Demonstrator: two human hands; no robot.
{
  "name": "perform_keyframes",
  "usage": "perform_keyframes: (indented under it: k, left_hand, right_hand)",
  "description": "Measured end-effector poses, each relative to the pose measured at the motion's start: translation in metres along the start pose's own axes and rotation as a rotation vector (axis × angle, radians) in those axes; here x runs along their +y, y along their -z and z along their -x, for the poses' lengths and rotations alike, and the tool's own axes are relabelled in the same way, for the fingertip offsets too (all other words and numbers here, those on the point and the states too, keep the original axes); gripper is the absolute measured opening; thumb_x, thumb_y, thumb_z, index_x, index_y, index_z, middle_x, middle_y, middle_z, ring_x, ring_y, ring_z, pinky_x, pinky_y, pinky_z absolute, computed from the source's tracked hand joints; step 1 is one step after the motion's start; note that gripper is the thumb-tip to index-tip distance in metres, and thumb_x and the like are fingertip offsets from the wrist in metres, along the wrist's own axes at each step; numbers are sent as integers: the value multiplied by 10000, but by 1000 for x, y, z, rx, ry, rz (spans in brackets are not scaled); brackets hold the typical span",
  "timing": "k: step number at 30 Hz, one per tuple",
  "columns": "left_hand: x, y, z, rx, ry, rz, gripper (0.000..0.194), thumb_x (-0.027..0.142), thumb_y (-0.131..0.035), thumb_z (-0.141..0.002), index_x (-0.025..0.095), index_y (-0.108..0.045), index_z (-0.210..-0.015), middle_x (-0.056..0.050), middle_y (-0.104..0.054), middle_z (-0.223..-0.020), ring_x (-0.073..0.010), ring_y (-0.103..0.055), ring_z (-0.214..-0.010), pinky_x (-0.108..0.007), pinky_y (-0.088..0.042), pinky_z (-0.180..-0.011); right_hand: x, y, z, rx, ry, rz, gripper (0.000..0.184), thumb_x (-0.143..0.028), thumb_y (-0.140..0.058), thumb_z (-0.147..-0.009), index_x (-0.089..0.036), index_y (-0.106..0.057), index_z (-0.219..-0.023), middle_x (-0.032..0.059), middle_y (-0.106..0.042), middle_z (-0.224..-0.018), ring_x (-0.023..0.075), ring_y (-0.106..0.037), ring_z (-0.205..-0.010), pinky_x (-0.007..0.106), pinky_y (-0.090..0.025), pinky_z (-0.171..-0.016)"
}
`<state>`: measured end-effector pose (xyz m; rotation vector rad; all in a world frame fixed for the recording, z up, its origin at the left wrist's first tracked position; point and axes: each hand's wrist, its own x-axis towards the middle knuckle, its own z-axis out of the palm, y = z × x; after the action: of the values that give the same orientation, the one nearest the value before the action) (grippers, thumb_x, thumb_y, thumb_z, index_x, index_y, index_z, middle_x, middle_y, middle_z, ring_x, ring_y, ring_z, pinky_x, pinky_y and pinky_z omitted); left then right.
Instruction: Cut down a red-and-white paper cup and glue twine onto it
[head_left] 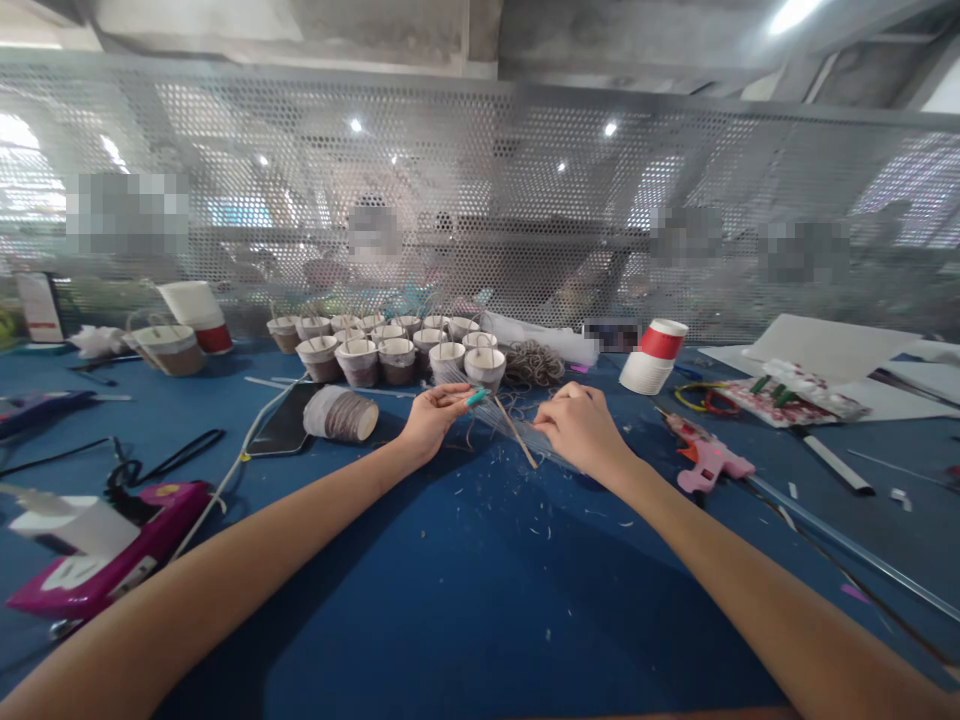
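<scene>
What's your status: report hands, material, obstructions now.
Left hand pinching teal item; right hand curled, grip unclear. Sheer material between hands. Possibly in the way: thin tan strip; cups beyond.

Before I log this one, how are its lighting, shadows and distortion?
Head view: ceiling light glares top right; soft shadows darken the blue tabletop; forearms look stretched toward the lower corners; pixelated patches cover parts of the perforated panel.

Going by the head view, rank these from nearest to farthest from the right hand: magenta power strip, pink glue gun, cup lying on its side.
1. Pink glue gun: right of the right hand.
2. Cup lying on its side: left of the left hand.
3. Magenta power strip: far left.
</scene>
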<state>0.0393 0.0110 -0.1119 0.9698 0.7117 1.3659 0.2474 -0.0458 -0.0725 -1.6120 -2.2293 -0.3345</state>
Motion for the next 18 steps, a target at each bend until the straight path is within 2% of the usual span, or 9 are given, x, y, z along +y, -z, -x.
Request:
perform_keyframes:
  k: [8,11,13,18]
  left_hand:
    - [0,1,0,-13,4,12,376,135,-836,-471,91,-653,-797,-45,-723,-692,-120,-673,-684,-227,-507,-732]
    - [0,1,0,-6,-6,14,361,125,-832,-474,93,-648,-783,-40,-721,-680,-113,-671,-668,-212,-510,-706]
    - [-1,1,0,-3,-11,7,344,121,-829,-479,95,-644,-769,-39,-720,-679,-114,-671,-664,-217,-514,-709]
    - [-2,1,-1,-11,-18,-7,363,120,-829,-470,98,-640,-779,-41,-722,-700,-118,-670,-670,-231,-516,-714]
  right_hand:
    - [-1,1,0,22,9,-12,150,-255,-684,-745,-214,-651,-604,33,-645,-741,198,-527,-926,381,-287,-863]
    - [0,-1,0,25,54,8,75,-275,-662,-764,-232,-690,-709,40,-679,-809,211,-531,-954,373,-322,-829]
    - [1,-3,0,10,79,26,82,-227,-631,-784,-249,-710,-781,37,-694,-824,212,-537,-959,388,-321,-840]
    - [1,-5,1,-3,44,52,166,-159,-592,-789,-243,-701,-696,17,-689,-762,189,-565,-897,523,-183,-979]
